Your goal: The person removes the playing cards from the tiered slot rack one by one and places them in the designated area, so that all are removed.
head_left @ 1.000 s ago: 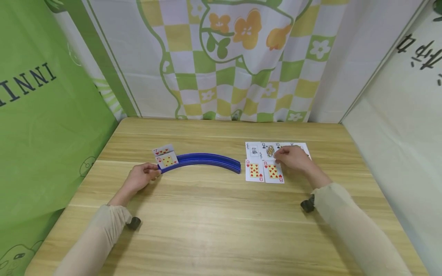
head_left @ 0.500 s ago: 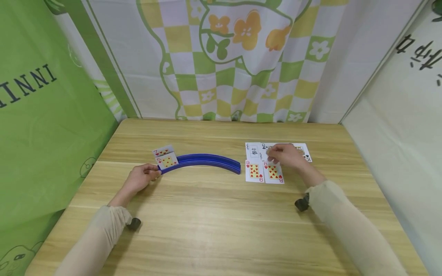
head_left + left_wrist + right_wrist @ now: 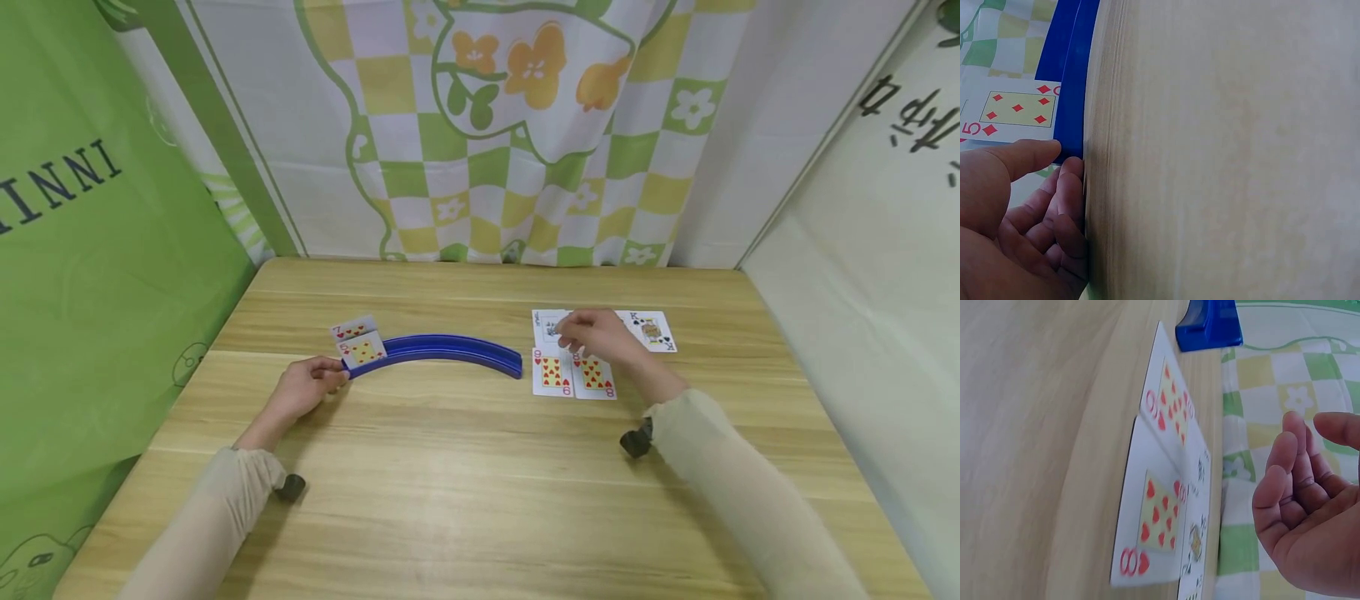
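My left hand (image 3: pixel 302 387) pinches the left end of a curved blue card holder (image 3: pixel 450 345), thumb and fingertips at its tip in the left wrist view. Standing in that end of the holder are a five of diamonds (image 3: pixel 362 350) and, behind it, a seven of hearts (image 3: pixel 355 328). My right hand (image 3: pixel 600 337) hovers over face-up cards right of the holder; its fingers are loosely bent, with the thumb apart and nothing between. Below it lie a nine of hearts (image 3: pixel 552 372) and an eight of hearts (image 3: pixel 595 380). The hand partly covers the back row.
In the back row a joker (image 3: pixel 546 329) lies at the left and a king of spades (image 3: pixel 651 331) at the right. The wooden table (image 3: pixel 450 483) meets a checked curtain (image 3: pixel 487 192) behind, with a green cloth (image 3: pixel 97 250) along the left.
My right hand has moved left over the back row of cards, uncovering the king and covering the cards in the middle. The left hand and holder have stayed in place.
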Available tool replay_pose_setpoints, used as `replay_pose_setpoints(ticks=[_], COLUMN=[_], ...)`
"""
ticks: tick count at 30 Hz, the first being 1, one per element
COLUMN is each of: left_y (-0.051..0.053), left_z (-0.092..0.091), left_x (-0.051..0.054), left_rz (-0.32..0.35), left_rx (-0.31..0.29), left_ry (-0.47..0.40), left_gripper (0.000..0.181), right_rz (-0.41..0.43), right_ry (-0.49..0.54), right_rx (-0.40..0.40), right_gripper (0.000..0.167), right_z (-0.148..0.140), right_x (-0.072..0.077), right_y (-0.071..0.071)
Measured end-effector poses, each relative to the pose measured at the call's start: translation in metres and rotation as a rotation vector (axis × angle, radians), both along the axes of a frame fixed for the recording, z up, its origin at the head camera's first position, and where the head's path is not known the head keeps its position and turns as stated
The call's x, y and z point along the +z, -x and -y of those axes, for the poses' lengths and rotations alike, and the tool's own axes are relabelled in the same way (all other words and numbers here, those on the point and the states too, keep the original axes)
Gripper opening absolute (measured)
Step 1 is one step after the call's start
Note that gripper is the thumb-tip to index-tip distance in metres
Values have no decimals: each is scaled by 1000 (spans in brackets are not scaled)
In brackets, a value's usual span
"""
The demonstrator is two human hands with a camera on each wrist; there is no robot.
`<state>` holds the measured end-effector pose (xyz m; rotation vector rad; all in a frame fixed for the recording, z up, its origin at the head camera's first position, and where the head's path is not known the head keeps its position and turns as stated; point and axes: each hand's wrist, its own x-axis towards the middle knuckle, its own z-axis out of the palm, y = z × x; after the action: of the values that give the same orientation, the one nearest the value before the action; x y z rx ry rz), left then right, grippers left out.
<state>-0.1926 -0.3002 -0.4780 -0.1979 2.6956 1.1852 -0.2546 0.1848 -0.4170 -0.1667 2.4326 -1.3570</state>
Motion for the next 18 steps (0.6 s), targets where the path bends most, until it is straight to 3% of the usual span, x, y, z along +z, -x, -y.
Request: replay_pose_setpoints(ticks=[18], left_y=[-1], left_z=[-1], left_x=[3], left_rz=[11], left_rx=[3], left_ry=[-14], left_gripper=[39], right_rz=[-26], right_ry=[93], right_rx=[52], right_gripper=[33], right_z=[35], right_x=[2], right_y=[-1])
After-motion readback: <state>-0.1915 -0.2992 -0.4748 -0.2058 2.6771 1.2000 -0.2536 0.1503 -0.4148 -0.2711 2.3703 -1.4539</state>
